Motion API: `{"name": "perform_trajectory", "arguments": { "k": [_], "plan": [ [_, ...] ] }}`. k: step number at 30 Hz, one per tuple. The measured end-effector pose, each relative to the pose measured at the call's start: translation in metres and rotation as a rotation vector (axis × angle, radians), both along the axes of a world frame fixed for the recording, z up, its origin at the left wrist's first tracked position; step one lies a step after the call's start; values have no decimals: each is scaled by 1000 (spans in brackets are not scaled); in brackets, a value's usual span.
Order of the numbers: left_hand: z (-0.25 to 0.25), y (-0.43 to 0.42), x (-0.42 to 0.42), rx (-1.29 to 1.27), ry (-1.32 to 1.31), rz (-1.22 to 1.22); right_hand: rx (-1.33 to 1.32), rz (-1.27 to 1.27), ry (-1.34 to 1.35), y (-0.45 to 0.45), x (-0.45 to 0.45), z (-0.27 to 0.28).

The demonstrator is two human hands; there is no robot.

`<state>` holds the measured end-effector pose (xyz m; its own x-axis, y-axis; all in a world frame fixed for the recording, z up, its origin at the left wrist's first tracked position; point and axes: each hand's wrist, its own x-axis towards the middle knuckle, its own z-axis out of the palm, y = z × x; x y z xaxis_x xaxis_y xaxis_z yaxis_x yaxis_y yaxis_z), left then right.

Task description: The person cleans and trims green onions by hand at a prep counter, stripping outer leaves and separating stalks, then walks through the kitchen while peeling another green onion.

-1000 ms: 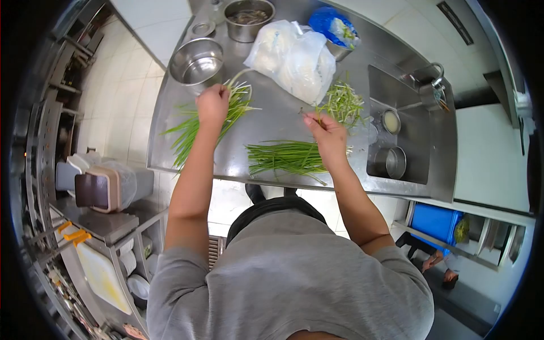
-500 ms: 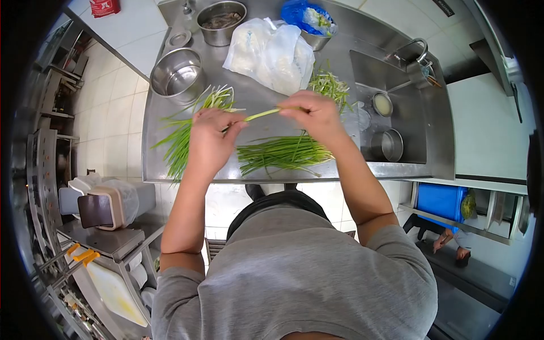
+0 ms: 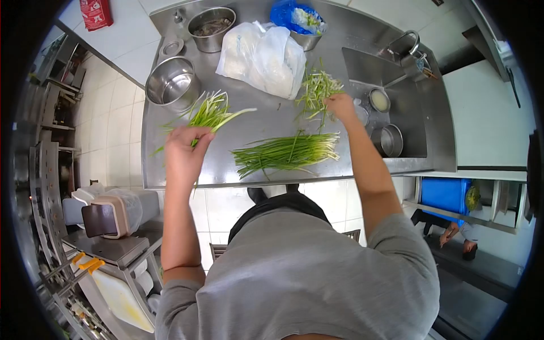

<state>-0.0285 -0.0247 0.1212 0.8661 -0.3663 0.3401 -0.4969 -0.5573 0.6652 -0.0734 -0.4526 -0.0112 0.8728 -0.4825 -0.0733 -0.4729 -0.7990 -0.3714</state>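
My left hand (image 3: 187, 144) is closed, thumb against fingers, around a scallion (image 3: 235, 115) whose white end points right. Beneath and behind that hand lies a loose heap of scallions (image 3: 211, 110), partly covered by it. My right hand (image 3: 341, 106) is at the right edge of a pile of pale green trimmings (image 3: 317, 90), fingertips pinched together. Whatever may be between those fingertips is too small to make out. Between my arms, near the counter's front edge, a larger bunch of scallions (image 3: 283, 154) lies flat with its white ends to the right.
A steel pot (image 3: 171, 85) stands at the left, and a pot with dark contents (image 3: 211, 31) behind it. White plastic bags (image 3: 263, 59) sit mid-counter beside a blue bag (image 3: 292, 16) in a bowl. At right is a sink (image 3: 411, 133) with small bowls. Another person's hand (image 3: 447, 235) shows far right.
My hands have moved apart: the left went down and left with the scallion, while the right let go of it and moved right to the trimmings.
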Motion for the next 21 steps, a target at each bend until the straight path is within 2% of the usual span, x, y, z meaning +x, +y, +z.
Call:
{"name": "perform_trajectory", "arguments": {
  "k": [1,4,7,9,10,12,13,15,17,19,21],
  "plan": [
    [-3,5,-1,-18,34,31,113,-145,-20,5,-2,2],
    [-8,24,1,16,130,127,-192,-12,-379,4,-10,-23],
    [-16,33,17,64,150,187,-86,-152,-160,0,-2,-20],
    [-42,40,33,117,263,235,62,-82,-214,19,5,-12],
    [-69,45,41,197,145,260,137,-50,-240,30,6,-5],
    [-119,57,55,356,-98,298,758,-119,-208,72,13,16],
    [-117,62,53,282,-60,343,1066,-155,-184,96,17,27],
    [-115,67,45,131,24,417,1460,-179,-310,140,19,42],
    [-123,76,37,64,31,444,1647,-385,-553,180,28,41],
    [-124,78,30,32,103,463,1627,-399,-675,226,41,40],
    [-118,77,19,41,240,470,1688,-398,-483,263,53,35]
  ]
}}
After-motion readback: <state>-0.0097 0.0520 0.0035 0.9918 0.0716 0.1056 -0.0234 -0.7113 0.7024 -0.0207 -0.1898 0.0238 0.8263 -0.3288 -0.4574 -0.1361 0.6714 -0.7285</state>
